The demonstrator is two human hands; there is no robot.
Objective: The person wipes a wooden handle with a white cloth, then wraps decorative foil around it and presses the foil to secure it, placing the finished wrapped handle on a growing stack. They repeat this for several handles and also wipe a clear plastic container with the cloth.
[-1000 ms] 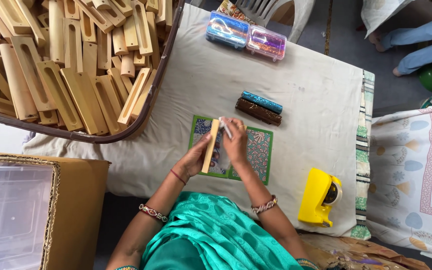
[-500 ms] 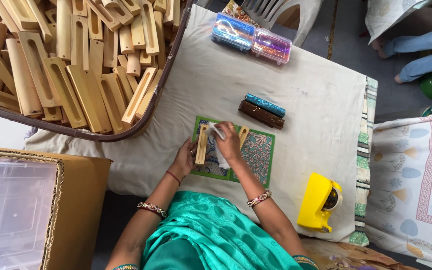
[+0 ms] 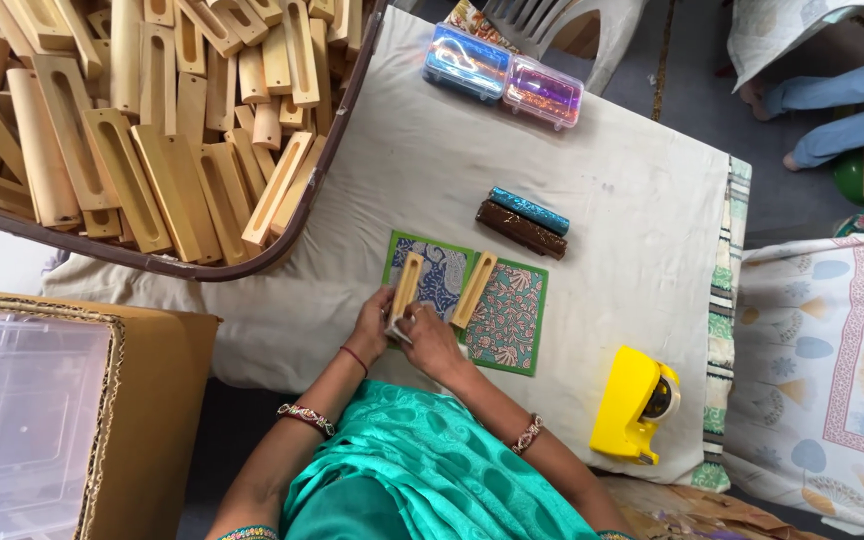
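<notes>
Slat [image 3: 406, 287] sits on the blue patterned sheet [image 3: 444, 275], lower end pinched between your hands at the sheet's near edge. Second slat [image 3: 474, 290] lies just beside it, straddling the seam with the teal sheet [image 3: 507, 320]. Your left hand [image 3: 372, 325] grips the slat's near end from the left; your right hand [image 3: 430, 340] closes in from the right, fingers curled on the same end, something small and pale between them that I can't make out. Both hands together, touching, clamped on that end. Keep the slat flat and square to the sheet's edge, and press from the end, not the slot. Wrists low, forearms converging from your lap. Further out: two wrapped rolls [image 3: 524, 220], yellow tape dispenser [image 3: 635, 405], tub of slats [image 3: 152, 130] top left.
</notes>
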